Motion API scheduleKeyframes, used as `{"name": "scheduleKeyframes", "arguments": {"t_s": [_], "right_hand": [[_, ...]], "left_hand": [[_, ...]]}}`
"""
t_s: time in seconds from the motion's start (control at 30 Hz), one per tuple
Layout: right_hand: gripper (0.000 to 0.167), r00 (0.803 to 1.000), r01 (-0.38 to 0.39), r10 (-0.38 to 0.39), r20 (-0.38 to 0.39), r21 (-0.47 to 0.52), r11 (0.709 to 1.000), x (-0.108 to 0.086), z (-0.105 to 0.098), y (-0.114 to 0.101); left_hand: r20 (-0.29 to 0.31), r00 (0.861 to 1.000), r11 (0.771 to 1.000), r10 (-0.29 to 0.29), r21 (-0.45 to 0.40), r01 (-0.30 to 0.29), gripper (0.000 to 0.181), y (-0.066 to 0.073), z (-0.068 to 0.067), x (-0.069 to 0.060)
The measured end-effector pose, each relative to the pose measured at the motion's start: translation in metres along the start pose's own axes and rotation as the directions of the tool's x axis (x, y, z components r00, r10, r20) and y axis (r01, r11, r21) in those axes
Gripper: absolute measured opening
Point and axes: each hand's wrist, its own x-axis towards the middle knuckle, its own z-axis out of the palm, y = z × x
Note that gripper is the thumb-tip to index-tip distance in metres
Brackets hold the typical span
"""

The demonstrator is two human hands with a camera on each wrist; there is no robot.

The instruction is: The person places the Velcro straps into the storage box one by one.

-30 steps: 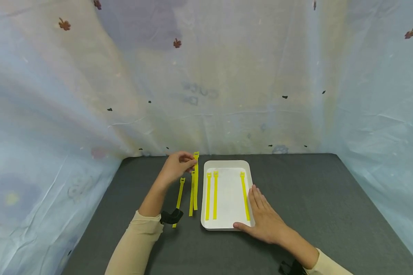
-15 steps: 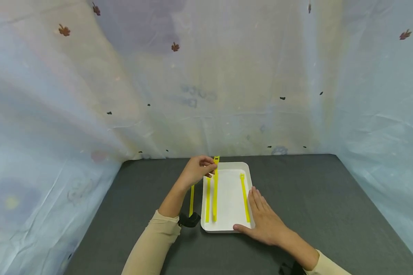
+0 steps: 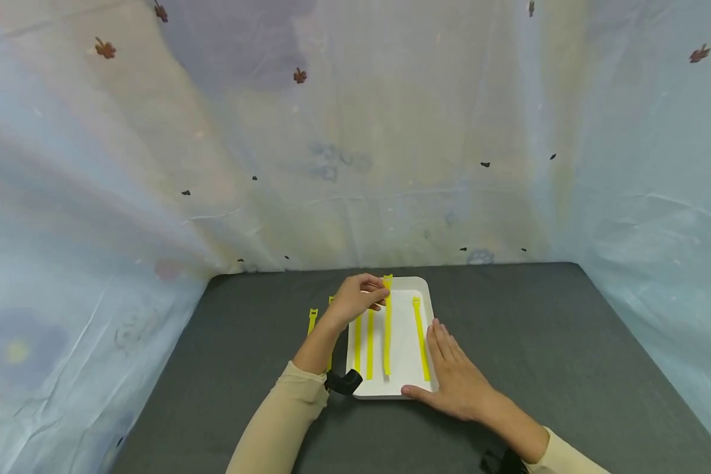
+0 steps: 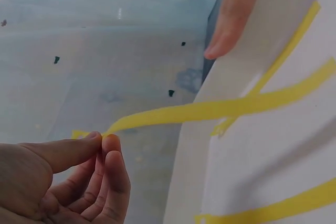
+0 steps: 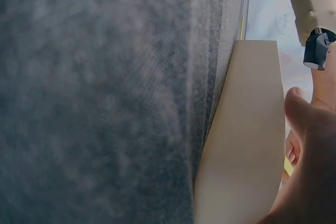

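Observation:
My left hand (image 3: 361, 299) pinches a yellow cable tie (image 3: 388, 336) near its slotted head, between thumb and fingertips. The cable tie hangs over the white tray (image 3: 403, 359), its tail low above the tray floor; whether the tip touches cannot be told. In the left wrist view the held cable tie (image 4: 189, 113) bends slightly. Two other cable ties lie in the tray's left part, and a third cable tie (image 3: 421, 339) lies along its right side. My right hand (image 3: 459, 388) rests against the tray's right edge with straight fingers, thumb at the front rim.
Left of the tray, one cable tie (image 3: 313, 319) and another cable tie (image 3: 331, 299) lie on the dark grey table (image 3: 261, 316), partly hidden by my left arm. A pale patterned curtain (image 3: 355, 164) hangs behind the table.
My left hand has carried the cable tie rightward from beside the tray to above it, past the two on the left. The right hand has stayed at the tray's edge.

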Motion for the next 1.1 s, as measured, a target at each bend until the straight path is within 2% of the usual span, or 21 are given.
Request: {"name": "scheduleKeyframes", "arguments": {"t_s": [0.4,0.57,0.8,1.1], "right_hand": [[0.132,0.998,0.037,-0.038,-0.053,-0.008,0.999,-0.001,0.001,0.005],[0.132,0.998,0.045,-0.045,-0.05,-0.006,0.999,0.0,0.002,0.004],[0.132,0.997,0.047,-0.047,-0.055,-0.004,0.999,-0.001,0.002,0.003],[0.131,0.997,0.055,-0.056,-0.062,-0.016,0.998,0.0,0.002,0.002]], "left_hand": [[0.027,0.998,0.998,-0.053,-0.043,0.054,0.024,-0.006,0.02,0.014],[0.012,0.995,0.994,-0.098,-0.054,0.098,0.024,-0.013,0.025,0.019],[-0.02,0.994,0.993,-0.108,-0.044,0.107,0.021,-0.024,0.033,0.027],[-0.051,0.986,0.988,-0.156,-0.009,0.156,0.017,-0.032,0.043,0.034]]}}
